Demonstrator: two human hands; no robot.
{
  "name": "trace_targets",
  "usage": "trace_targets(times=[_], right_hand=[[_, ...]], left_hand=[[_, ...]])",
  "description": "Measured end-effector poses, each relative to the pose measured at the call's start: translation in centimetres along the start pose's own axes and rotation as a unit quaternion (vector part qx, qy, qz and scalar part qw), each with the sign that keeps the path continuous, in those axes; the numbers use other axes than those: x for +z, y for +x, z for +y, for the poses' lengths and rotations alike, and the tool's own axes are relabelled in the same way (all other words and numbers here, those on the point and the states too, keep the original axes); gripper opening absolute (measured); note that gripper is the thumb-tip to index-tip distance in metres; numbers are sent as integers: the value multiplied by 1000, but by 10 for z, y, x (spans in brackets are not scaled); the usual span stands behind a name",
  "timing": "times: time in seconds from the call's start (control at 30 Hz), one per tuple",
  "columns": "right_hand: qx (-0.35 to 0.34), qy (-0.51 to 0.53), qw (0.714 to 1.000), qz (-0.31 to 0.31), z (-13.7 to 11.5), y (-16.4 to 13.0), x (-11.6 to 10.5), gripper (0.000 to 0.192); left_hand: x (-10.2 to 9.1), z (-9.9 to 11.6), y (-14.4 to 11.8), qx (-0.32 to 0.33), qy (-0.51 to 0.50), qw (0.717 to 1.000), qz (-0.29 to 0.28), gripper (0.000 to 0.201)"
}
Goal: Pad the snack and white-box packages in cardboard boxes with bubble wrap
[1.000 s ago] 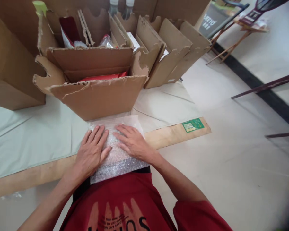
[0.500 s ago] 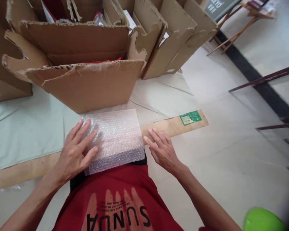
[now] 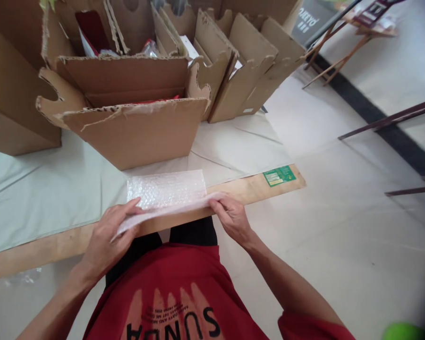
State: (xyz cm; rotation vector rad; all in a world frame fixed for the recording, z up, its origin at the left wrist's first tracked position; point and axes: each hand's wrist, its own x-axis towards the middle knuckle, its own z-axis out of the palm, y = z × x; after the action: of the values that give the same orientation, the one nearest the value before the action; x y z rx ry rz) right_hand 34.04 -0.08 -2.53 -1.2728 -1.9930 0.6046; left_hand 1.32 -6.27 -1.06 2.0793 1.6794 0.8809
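Note:
A sheet of clear bubble wrap (image 3: 166, 191) lies at the table's near edge, its near side lifted off the surface. My left hand (image 3: 108, 236) pinches the sheet's near left corner. My right hand (image 3: 232, 218) pinches the near right corner. Both hands hold that edge raised above the wooden table edge (image 3: 250, 189), just in front of my red shirt. A torn open cardboard box (image 3: 134, 127) stands right behind the sheet with something red inside.
More open cardboard boxes (image 3: 248, 61) crowd the back of the table, which is covered with a pale green cloth (image 3: 38, 189). A green label (image 3: 279, 175) sits on the wooden edge. Pale floor and dark metal bars (image 3: 389, 120) lie to the right.
My hands went from pressing flat on the bubble wrap to sliding apart to its sides, and now they grip its near corners and have lifted that edge.

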Motion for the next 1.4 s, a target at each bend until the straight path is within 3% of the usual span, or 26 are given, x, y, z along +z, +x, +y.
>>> trace_targets(times=[0.1, 0.17, 0.33, 0.43, 0.5, 0.67, 0.8, 0.87, 0.97, 1.07, 1.17, 1.23, 1.3, 1.4], right_hand=[[-2, -63, 997, 47, 4, 13, 9, 21], [-11, -95, 994, 62, 9, 22, 17, 16], [16, -150, 988, 44, 18, 31, 26, 10], [14, -149, 989, 16, 21, 34, 16, 42], [8, -145, 989, -4, 23, 42, 8, 52], [-9, -178, 982, -65, 22, 71, 10, 35], [-15, -135, 986, -94, 11, 76, 10, 9], [25, -72, 992, -101, -2, 68, 5, 6], [84, 56, 986, -133, -33, 49, 5, 19], [71, 172, 966, -180, -69, 35, 30, 59], [25, 200, 951, -233, -99, 38, 74, 74], [-1, 183, 947, -263, -111, 49, 102, 67], [-12, 168, 943, -287, -117, 60, 120, 52], [20, 163, 942, -294, -116, 71, 131, 35]], left_hand=[[3, 8, 16, -150, -12, 988, 20, 39], [6, 7, 23, -194, -3, 981, 12, 47], [17, -4, 27, -198, 84, 977, 13, 63], [14, -10, 26, -168, 118, 979, 8, 68], [9, -13, 26, -155, 144, 977, 18, 68], [10, -16, 35, -159, 176, 971, 39, 47], [19, -8, 40, -163, 116, 979, 30, 29], [12, -4, 34, -186, 62, 980, 41, 23], [-25, -10, 21, -261, -4, 965, 37, 28], [-79, -34, 17, -292, 10, 956, 18, 50], [-115, -67, 39, -287, 113, 951, 13, 61], [-118, -88, 62, -251, 170, 953, 23, 57], [-107, -103, 78, -191, 203, 959, 45, 50], [-84, -106, 64, -123, 216, 964, 96, 38]])
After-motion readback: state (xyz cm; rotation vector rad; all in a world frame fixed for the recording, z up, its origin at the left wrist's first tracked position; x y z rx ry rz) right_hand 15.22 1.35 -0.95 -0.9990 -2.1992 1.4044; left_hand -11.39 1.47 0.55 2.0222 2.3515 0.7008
